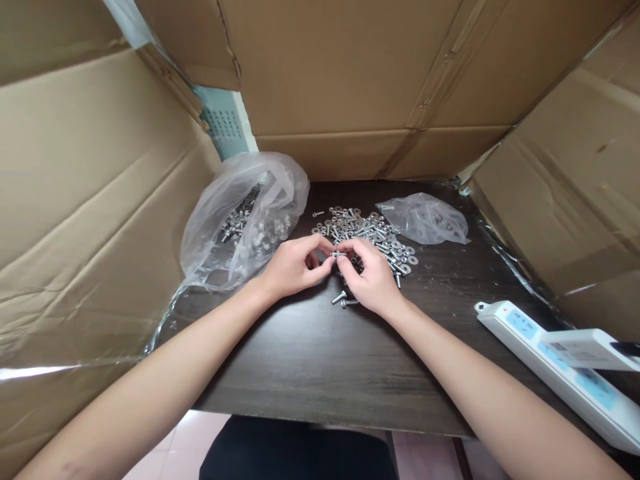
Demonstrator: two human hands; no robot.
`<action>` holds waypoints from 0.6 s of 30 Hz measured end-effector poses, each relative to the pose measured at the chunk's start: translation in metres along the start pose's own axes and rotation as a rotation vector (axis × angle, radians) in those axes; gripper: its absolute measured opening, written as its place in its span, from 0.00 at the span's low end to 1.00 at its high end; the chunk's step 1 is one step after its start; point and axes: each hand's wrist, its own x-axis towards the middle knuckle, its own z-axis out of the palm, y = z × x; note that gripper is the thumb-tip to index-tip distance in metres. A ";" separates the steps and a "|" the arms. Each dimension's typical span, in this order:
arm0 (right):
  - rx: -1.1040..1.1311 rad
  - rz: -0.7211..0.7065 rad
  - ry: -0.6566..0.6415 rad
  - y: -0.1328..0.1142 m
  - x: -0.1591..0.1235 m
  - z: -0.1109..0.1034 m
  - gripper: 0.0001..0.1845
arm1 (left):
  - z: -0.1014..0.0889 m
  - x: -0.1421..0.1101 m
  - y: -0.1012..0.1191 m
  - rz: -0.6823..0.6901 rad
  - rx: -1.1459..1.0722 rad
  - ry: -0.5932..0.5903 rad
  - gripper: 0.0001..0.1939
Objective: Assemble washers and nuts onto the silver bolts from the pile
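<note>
Both hands meet over the near edge of a loose pile of bolts, nuts and washers [370,230]. Between their fingertips is a small metal bolt [339,254]. My left hand [299,267] pinches its left end with thumb and forefinger. On the other end, the thumb and fingers of my right hand [369,272] are closed. Whether a nut or washer sits on this bolt is too small to tell. Just below the hands, a loose bolt [339,297] lies on the dark table, with another partly under my right hand.
An open clear plastic bag [200,233] with many bolts stands at the left. A smaller clear bag [430,217] lies at the back right. A white power strip [530,353] with a plugged-in adapter [585,347] runs along the right. Cardboard walls [340,73] enclose the dark table [310,360].
</note>
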 end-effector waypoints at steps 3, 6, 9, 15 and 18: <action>-0.030 0.010 -0.011 0.000 0.000 0.000 0.04 | 0.000 0.000 0.000 0.000 -0.002 0.001 0.05; -0.037 0.006 -0.010 0.000 0.000 0.000 0.04 | 0.000 0.000 0.000 0.005 -0.004 0.000 0.05; -0.041 0.006 -0.010 0.001 0.000 0.000 0.04 | 0.001 0.000 -0.001 -0.001 -0.003 -0.007 0.06; -0.146 -0.007 -0.028 0.002 -0.002 0.002 0.03 | -0.003 0.001 -0.001 -0.031 0.132 -0.085 0.07; -0.221 -0.015 -0.022 0.005 -0.004 0.005 0.04 | -0.005 0.001 -0.001 -0.032 0.231 -0.131 0.07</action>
